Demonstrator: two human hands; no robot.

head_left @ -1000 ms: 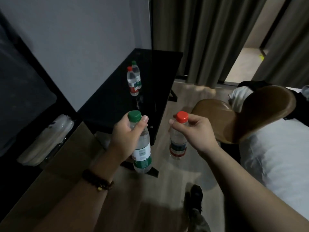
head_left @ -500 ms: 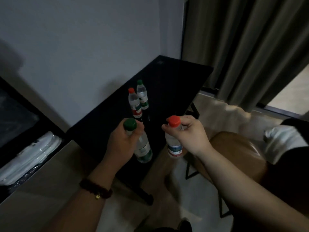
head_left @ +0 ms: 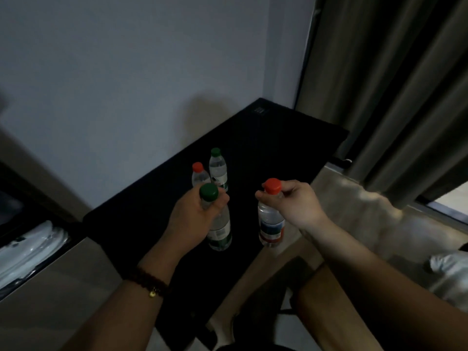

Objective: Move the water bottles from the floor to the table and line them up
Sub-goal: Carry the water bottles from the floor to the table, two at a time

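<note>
My left hand (head_left: 191, 217) grips the neck of a green-capped water bottle (head_left: 219, 230), held above the black table (head_left: 278, 153). My right hand (head_left: 295, 203) pinches a red-capped water bottle (head_left: 270, 228) just under its cap, over the table's near right edge. Both bottles hang upright. Behind them two more bottles stand side by side on the table: a red-capped one (head_left: 199, 174), partly hidden by my left hand, and a green-capped one (head_left: 217, 168) to its right.
A grey wall runs along the table's left side. Dark curtains (head_left: 395, 97) hang at the far right. A brown chair (head_left: 336, 307) stands below my right arm. A white plastic bag (head_left: 27, 247) lies on a dark shelf at the left.
Both hands have carried their bottles forward and over the table. The view has closed in on the table, so the two standing bottles appear nearer.
</note>
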